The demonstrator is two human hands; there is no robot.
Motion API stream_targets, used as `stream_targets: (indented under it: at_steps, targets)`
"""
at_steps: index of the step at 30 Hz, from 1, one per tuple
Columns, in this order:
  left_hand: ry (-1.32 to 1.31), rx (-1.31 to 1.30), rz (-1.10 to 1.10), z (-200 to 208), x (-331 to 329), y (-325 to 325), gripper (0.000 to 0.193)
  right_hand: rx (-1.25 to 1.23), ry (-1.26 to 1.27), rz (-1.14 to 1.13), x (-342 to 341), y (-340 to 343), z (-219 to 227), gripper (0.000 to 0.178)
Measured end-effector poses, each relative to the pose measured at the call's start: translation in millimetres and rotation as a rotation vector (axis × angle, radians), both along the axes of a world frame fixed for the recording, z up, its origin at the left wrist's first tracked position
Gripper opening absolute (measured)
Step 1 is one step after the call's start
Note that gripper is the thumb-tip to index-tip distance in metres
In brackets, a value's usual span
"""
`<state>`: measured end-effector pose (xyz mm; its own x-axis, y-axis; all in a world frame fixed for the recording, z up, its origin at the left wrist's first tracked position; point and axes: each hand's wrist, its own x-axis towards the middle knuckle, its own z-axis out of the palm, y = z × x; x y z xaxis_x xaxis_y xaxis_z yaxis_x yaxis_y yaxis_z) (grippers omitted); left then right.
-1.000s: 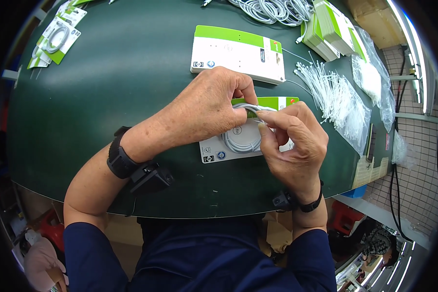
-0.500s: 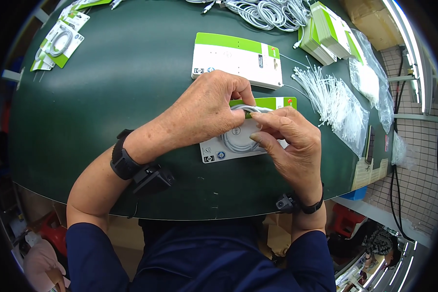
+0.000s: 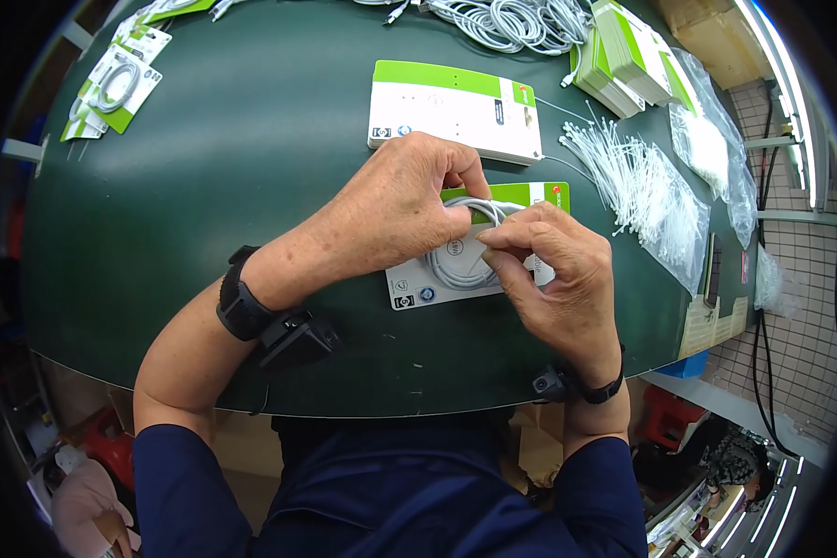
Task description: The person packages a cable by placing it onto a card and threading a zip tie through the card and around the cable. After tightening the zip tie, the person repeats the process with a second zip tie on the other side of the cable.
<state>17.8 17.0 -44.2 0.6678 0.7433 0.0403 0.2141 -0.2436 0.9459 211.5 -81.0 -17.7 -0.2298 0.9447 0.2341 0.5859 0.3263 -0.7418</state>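
In front of me on the table lies a white and green cardboard card (image 3: 409, 282) with a coiled light-grey charging cable (image 3: 456, 281) on it. My left hand (image 3: 417, 197) is closed, its thumb and forefinger pinching the top of the coil. Just to the right, my right hand (image 3: 564, 265) has its thumb and forefinger pressed together over the coil. Between those fingertips shows a thin pale strand that looks like a cable tie; its ends are hard to make out. My fingers hide part of the coil and the card's green top.
Beyond my hands sits a stack of similar cards (image 3: 437, 98). Loose white cable ties (image 3: 628, 177) spill from a plastic bag on the right. Card bundles (image 3: 628, 60) and a heap of grey cables (image 3: 511, 23) lie at the back; carded cables (image 3: 116, 86) are at far left.
My right thumb has closed up against the forefinger, and the right fingertips have shifted slightly down and left. My left hand keeps its pinch on the coil.
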Motion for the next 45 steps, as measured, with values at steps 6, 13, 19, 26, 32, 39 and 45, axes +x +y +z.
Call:
stream_targets:
  at_steps: [6,13,19,26,32,39,45]
  targets:
    - [-0.005,-0.020,0.001,-2,-1,1,0.021,-0.059,0.072,-0.021,-1,-1,1,0.017]
    - [-0.029,0.024,-0.007,-4,0,1,0.021,-0.138,0.135,-0.010,0,-1,-1,0.013]
    - [0.017,0.047,-0.004,-4,-1,0,0.020,-0.148,0.102,-0.027,-5,-3,-3,0.010]
    - [0.011,-0.053,-0.026,-1,-1,1,0.020,0.060,0.083,-0.055,-5,-2,-8,0.016]
    - [-0.081,-0.168,-0.017,-4,0,1,0.020,0.476,-0.030,-0.111,-6,0,-12,0.027]
    - [-0.055,-0.207,-0.075,2,-4,4,0.020,0.582,-0.175,-0.062,-4,-1,-10,0.032]
    - [-0.070,-0.253,-0.091,3,-3,4,0.019,0.632,-0.151,-0.018,-4,3,-11,0.034]
